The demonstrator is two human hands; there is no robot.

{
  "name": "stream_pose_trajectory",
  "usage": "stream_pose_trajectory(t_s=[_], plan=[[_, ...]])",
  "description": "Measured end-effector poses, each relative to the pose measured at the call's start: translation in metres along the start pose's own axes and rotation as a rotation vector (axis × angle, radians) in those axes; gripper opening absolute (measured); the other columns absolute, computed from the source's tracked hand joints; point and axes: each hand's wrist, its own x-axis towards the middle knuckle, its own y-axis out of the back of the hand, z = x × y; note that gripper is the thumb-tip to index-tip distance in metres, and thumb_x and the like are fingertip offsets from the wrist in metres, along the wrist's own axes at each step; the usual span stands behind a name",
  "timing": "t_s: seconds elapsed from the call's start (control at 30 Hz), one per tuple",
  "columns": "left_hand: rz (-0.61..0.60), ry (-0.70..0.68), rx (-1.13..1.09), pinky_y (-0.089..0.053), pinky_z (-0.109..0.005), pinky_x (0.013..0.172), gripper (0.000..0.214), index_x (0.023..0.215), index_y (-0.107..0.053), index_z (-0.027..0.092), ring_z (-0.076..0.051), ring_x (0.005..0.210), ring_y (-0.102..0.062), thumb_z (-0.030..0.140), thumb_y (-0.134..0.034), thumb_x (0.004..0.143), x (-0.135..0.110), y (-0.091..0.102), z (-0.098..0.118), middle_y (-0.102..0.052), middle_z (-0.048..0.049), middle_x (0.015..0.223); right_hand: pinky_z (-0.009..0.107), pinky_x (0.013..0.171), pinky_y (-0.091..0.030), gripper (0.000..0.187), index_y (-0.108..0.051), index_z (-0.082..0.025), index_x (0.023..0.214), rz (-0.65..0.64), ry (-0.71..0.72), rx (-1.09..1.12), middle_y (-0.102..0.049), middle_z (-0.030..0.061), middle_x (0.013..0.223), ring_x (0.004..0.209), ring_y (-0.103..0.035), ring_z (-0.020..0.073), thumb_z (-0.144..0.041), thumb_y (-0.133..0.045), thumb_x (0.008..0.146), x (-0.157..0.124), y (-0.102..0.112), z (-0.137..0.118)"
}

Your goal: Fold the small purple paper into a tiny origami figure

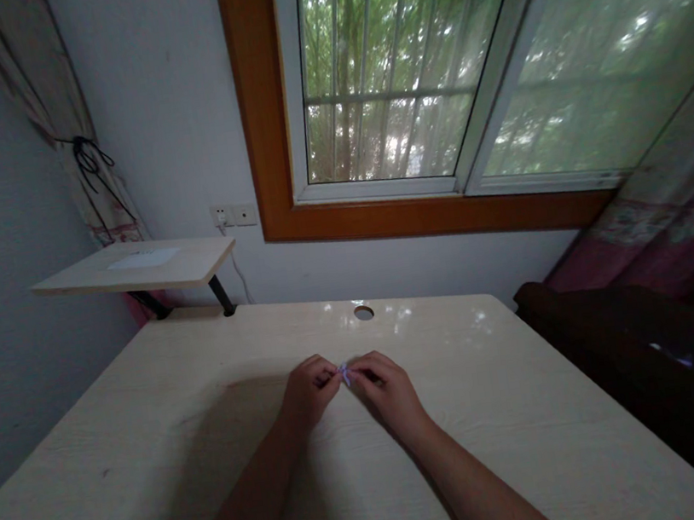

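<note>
My left hand (309, 391) and my right hand (385, 385) meet over the middle of a pale wooden desk (155, 459). Both have their fingers curled, and the fingertips pinch a tiny pale, bluish-white thing (344, 373) between them. It is too small to name. Both forearms reach in from the bottom edge and rest low over the desktop.
A round cable hole (363, 312) lies in the desk beyond the hands. A raised side shelf (141, 267) with a white sheet stands at the back left. A wall socket (233, 215), a window (385, 74) and curtains are behind. Dark furniture (660, 371) borders the desk's right edge.
</note>
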Motion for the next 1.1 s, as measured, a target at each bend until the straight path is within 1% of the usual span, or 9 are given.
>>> stream_pose_trajectory(t_s=[0.33,0.57,0.83,1.1], plan=[[-0.013,0.025,-0.021,-0.040,-0.023,0.060,0.018,0.070,-0.065,0.017,-0.013,0.064,-0.056,0.027,-0.059,0.083,0.0011,0.0012,0.0027,-0.060,-0.0008,0.068,0.033,0.077,-0.052,0.011,-0.074,-0.023,0.088,0.030,0.025,0.014,-0.068,0.0069,0.088,0.084,-0.063,0.0202,-0.029,-0.064,0.088,0.0002,-0.0009,0.0023],[-0.024,0.047,-0.025,-0.040,-0.023,0.059,0.020,0.072,-0.067,0.017,-0.013,0.062,-0.056,0.030,-0.059,0.085,0.0009,-0.0002,0.0009,-0.061,-0.0009,0.067,0.031,0.074,-0.051,0.011,-0.073,-0.024,0.088,0.028,0.036,-0.024,-0.066,0.0066,0.088,0.083,-0.063,0.0196,-0.027,-0.063,0.089,-0.0003,-0.0011,0.0018],[-0.011,0.062,-0.034,-0.040,-0.022,0.059,0.016,0.072,-0.066,0.017,-0.012,0.061,-0.055,0.028,-0.062,0.082,0.0013,0.0020,0.0058,-0.061,-0.0009,0.069,0.036,0.079,-0.047,0.007,-0.074,-0.026,0.087,0.062,0.094,-0.167,-0.067,0.0056,0.086,0.087,-0.059,0.0217,-0.024,-0.067,0.087,0.0007,0.0018,0.0023],[-0.008,0.034,-0.036,-0.041,-0.023,0.059,0.014,0.072,-0.066,0.017,-0.012,0.062,-0.055,0.028,-0.062,0.081,0.0013,0.0010,0.0026,-0.059,-0.0007,0.068,0.039,0.080,-0.047,0.008,-0.075,-0.027,0.089,0.069,0.129,-0.221,-0.067,0.0064,0.088,0.089,-0.058,0.0229,-0.028,-0.067,0.087,0.0009,0.0019,0.0008]])
